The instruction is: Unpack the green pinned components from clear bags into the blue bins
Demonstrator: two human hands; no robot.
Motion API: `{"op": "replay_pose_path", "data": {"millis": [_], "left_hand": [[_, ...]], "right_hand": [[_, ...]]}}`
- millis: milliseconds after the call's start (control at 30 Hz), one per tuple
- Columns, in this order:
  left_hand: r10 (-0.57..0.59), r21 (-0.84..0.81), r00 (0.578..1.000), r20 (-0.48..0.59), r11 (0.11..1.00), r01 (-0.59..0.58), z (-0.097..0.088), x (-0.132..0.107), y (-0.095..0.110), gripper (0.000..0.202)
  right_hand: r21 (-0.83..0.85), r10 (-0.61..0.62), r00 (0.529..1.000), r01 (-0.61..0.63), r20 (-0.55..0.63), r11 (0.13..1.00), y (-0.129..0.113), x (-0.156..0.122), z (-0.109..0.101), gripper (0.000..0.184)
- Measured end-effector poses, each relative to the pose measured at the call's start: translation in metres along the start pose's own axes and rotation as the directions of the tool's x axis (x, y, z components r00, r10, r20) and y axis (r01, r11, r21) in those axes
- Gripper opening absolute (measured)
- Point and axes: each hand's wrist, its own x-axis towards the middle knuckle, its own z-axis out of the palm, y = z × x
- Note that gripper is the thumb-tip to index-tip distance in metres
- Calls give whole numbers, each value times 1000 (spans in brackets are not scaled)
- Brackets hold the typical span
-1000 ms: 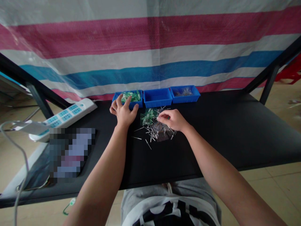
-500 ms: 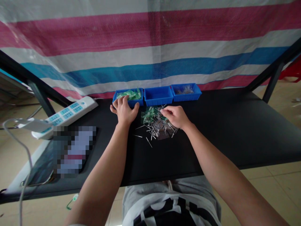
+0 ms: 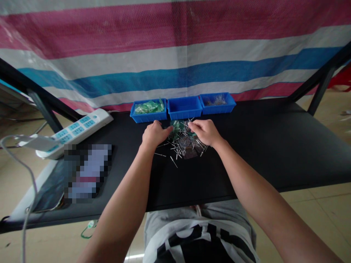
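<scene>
A left hand is resting at the near-left edge of a loose heap of metal pins, its knuckles raised and its fingers curled inward toward the heap; the grip is partly closed, and whether anything is held beneath the fingers cannot be told; a right hand is bearing down on the right side of the heap, its fingers bunched and angled forward, and here too the hand hides whatever may be pinched, so the grip cannot be confirmed; the two hands are standing just apart, with a green-filled plastic packet lying between them at the far end of the heap; a clear plastic bag is lying within the heap, partly covered by pins; the heap is occupying the middle of a black table, just in front of three blue plastic trays; the left tray is holding green packets, the right tray is holding clear bagged parts, and the middle tray is standing between them; a white power strip with blue sockets is lying at the left end of the table, beside a pixelated object; a striped woven tarpaulin is hanging behind the table.
</scene>
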Motion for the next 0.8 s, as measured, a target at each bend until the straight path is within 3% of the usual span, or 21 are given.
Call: {"op": "replay_pose_path", "data": {"millis": [133,400,700,800], "left_hand": [[10,-23,1000,29,1000,-10,1,3,-5,59],[7,-98,999,33,995,-4,0,6,-6,23],[-5,-69,1000,12,998,6,3,5,-5,25],[26,-86,999,-44,996,-29,-1,6,-5,23]], "right_hand": [[-3,-4,1000,4,8,1000,0,0,0,62],[-32,-23,1000,24,20,999,2,0,3,58],[-32,-40,999,41,36,999,1,0,3,55],[-46,-40,999,41,31,998,1,0,3,55]]}}
